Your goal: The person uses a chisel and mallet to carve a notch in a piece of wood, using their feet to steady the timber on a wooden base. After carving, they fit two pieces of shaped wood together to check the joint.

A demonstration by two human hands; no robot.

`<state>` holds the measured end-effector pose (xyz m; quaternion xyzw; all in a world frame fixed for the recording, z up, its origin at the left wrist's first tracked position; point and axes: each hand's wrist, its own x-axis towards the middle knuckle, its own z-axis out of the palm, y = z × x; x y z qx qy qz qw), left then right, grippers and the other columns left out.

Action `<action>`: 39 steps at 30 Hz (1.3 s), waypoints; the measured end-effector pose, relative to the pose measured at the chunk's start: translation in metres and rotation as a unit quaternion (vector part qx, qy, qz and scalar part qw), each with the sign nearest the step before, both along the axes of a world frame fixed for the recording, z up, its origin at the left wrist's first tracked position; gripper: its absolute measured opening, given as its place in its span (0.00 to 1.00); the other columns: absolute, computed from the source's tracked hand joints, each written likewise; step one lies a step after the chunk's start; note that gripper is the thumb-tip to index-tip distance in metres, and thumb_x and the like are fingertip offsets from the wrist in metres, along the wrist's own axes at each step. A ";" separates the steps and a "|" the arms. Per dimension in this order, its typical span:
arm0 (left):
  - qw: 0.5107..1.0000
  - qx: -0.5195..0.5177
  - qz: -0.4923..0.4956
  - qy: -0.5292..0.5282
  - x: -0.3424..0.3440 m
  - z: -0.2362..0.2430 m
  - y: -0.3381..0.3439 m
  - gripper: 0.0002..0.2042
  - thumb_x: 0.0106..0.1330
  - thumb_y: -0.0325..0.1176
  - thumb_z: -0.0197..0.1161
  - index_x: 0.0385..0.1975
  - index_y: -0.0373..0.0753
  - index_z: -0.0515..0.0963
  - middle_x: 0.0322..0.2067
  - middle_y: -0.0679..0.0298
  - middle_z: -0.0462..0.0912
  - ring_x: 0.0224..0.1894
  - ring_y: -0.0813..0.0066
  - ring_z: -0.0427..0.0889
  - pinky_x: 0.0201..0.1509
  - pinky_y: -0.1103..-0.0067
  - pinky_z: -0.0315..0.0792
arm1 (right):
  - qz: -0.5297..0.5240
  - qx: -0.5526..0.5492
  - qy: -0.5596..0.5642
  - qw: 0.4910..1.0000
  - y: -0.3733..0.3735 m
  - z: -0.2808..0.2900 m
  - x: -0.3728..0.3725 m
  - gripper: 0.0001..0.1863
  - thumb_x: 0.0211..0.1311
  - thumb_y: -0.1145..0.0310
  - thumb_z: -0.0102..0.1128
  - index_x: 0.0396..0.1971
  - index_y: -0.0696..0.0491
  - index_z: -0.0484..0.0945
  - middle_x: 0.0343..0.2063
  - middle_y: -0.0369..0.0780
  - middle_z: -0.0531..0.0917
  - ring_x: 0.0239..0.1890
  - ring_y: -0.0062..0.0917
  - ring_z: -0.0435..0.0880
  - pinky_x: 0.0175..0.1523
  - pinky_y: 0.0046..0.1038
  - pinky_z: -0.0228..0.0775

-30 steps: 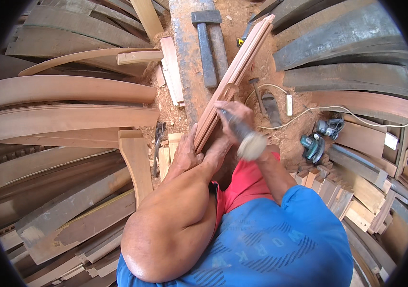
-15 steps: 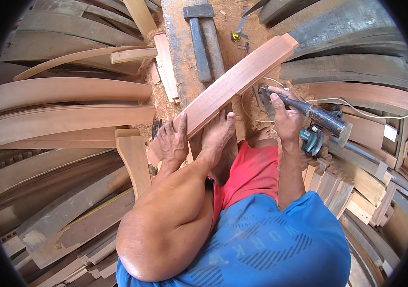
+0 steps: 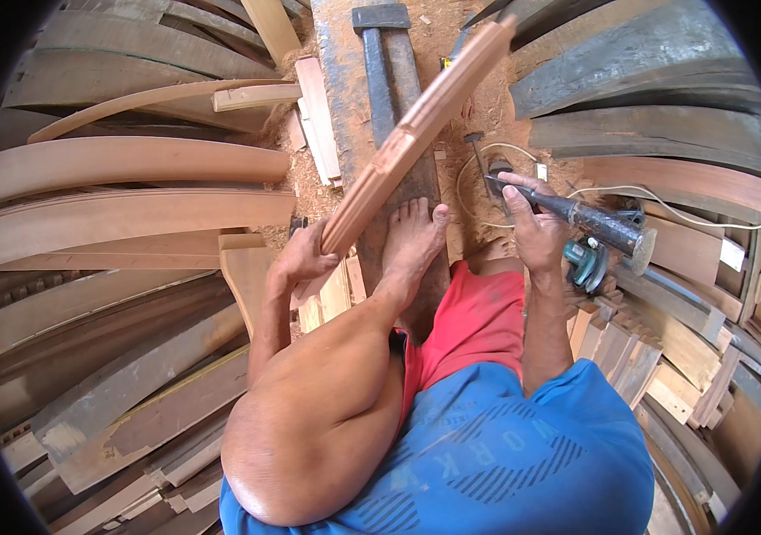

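Note:
My left hand (image 3: 302,259) grips the lower end of a long reddish moulded wooden strip (image 3: 416,129), which slants up to the upper right, off the ground. My right hand (image 3: 534,230) is closed around a dark metal chisel-like tool (image 3: 590,223), held to the right of the strip and apart from it, tip pointing left. My bare foot (image 3: 412,239) rests on a dark beam (image 3: 398,107) just beside the strip's lower end.
A teal power grinder (image 3: 587,264) with a white cord (image 3: 684,212) lies under my right hand. Curved wooden planks (image 3: 131,165) are stacked left and right. A dark long-handled tool (image 3: 379,53) lies on the beam. Sawdust and offcuts (image 3: 318,116) cover the ground.
My right hand has left the strip and swung out to the right with the tool. The strip has turned and its far end has risen toward the upper right.

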<state>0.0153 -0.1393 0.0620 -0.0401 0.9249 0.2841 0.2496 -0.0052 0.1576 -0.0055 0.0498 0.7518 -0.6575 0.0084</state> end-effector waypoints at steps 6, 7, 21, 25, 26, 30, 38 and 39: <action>0.999 -0.046 0.002 -0.002 0.000 -0.035 -0.036 0.16 0.66 0.25 0.62 0.53 0.36 0.74 0.47 0.56 0.73 0.50 0.65 0.71 0.55 0.74 0.69 | -0.011 -0.002 0.004 1.000 -0.001 0.004 0.000 0.08 0.70 0.75 0.63 0.46 0.59 0.84 0.40 0.38 0.86 0.42 0.19 0.83 0.51 0.22 0.75; 0.999 -0.051 0.004 -0.002 0.002 -0.037 -0.040 0.15 0.66 0.25 0.62 0.53 0.36 0.74 0.46 0.57 0.73 0.50 0.65 0.72 0.54 0.74 0.69 | -0.013 -0.009 0.000 1.000 -0.001 0.005 0.001 0.08 0.70 0.75 0.63 0.46 0.59 0.84 0.40 0.38 0.86 0.43 0.19 0.83 0.51 0.22 0.75; 0.992 -0.119 -0.016 0.027 0.037 -0.081 -0.040 0.11 0.65 0.27 0.65 0.46 0.36 0.77 0.36 0.63 0.80 0.39 0.73 0.78 0.45 0.76 0.75 | -0.016 -0.003 -0.015 1.000 0.009 0.024 0.017 0.08 0.70 0.73 0.64 0.45 0.58 0.85 0.39 0.37 0.86 0.42 0.17 0.82 0.50 0.22 0.74; 0.986 -0.155 -0.035 0.050 0.058 -0.094 -0.035 0.10 0.65 0.28 0.66 0.44 0.36 0.78 0.33 0.65 0.82 0.37 0.75 0.80 0.42 0.76 0.76 | 0.000 0.030 0.036 0.999 0.012 0.050 0.012 0.08 0.70 0.70 0.65 0.42 0.59 0.85 0.33 0.37 0.87 0.36 0.18 0.83 0.46 0.24 0.75; 0.984 -0.163 -0.040 0.055 0.067 -0.097 -0.034 0.09 0.65 0.28 0.67 0.43 0.36 0.79 0.32 0.66 0.82 0.36 0.75 0.81 0.41 0.76 0.77 | 0.004 0.033 0.041 0.999 0.012 0.059 0.009 0.08 0.69 0.70 0.65 0.41 0.59 0.85 0.31 0.37 0.87 0.34 0.19 0.83 0.44 0.24 0.76; 0.984 -0.155 -0.081 0.022 0.098 -0.113 -0.044 0.12 0.66 0.28 0.66 0.48 0.35 0.76 0.37 0.63 0.81 0.41 0.72 0.79 0.46 0.74 0.74 | 0.046 0.066 0.060 0.995 0.013 0.083 0.001 0.09 0.69 0.69 0.64 0.36 0.61 0.84 0.27 0.40 0.86 0.30 0.21 0.84 0.39 0.26 0.75; 0.980 0.118 -0.160 0.006 0.021 -0.065 -0.084 0.27 0.70 0.28 0.64 0.68 0.31 0.65 0.61 0.49 0.75 0.66 0.56 0.71 0.71 0.63 0.63 | 0.182 0.248 -0.029 0.951 -0.010 0.098 -0.016 0.12 0.68 0.61 0.60 0.33 0.55 0.83 0.25 0.43 0.84 0.28 0.31 0.85 0.39 0.35 0.75; 0.967 0.191 -0.134 0.104 0.001 -0.038 -0.070 0.29 0.70 0.28 0.63 0.70 0.31 0.64 0.64 0.48 0.74 0.70 0.54 0.70 0.75 0.62 0.61 | 0.205 0.301 -0.007 0.931 -0.027 0.096 -0.018 0.12 0.68 0.60 0.60 0.32 0.54 0.82 0.24 0.44 0.84 0.28 0.34 0.85 0.38 0.37 0.76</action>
